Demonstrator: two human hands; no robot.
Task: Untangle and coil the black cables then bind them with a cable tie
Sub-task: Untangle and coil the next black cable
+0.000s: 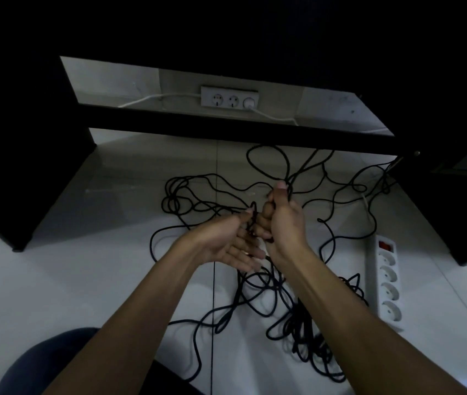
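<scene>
2 bare hands meet above the pale tiled floor (84, 280), right in the middle of the tangle. The right hand (282, 220) has its fingers curled tight around a strand of the black cables (255, 283), thumb up, with the cable rising out of the top of the fist. The left hand (232, 243) is palm up and relaxed, its fingers straight and spread under the right fist, their tips touching the cable that hangs there; it grips nothing. Loose loops of the cables sprawl across the floor, some running far out under the dark desk (226, 129), more bunched in a thick heap near the right forearm. Just right of that heap lies a white power strip (387, 283) with a red switch and 4 sockets. On the far side, under the desk, sits a wall socket block (229, 96) with white leads (152, 99) running from it. At bottom left, a dark knee (49, 360).
</scene>
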